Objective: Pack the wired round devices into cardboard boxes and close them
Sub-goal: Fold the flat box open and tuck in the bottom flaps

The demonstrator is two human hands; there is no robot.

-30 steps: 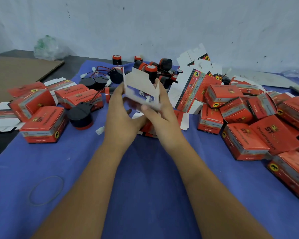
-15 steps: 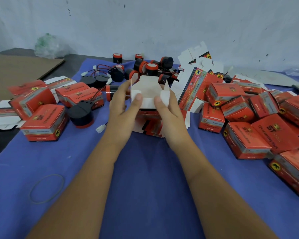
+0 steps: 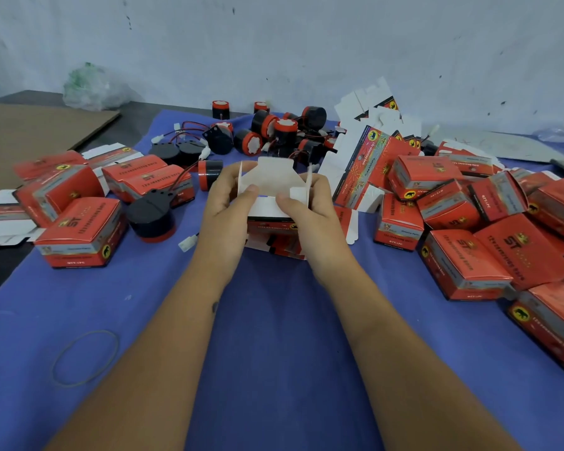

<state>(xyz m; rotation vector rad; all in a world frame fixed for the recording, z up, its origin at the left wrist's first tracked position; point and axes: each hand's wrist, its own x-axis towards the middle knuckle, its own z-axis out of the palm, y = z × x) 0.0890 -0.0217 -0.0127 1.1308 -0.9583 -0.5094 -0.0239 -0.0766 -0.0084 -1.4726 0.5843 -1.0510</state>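
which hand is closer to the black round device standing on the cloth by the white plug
Left. The left hand grips the open box just right of the black round device. The right hand grips the box's far side, farther from it.

Both hands, left and right, grip an open-flapped cardboard box above the blue cloth.

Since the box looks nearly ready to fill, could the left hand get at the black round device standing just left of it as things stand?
Probably not right away: the left hand is busy holding the open box together with the right hand. Once it lets go, the way looks free, as the black round device stands uncovered on the blue cloth.
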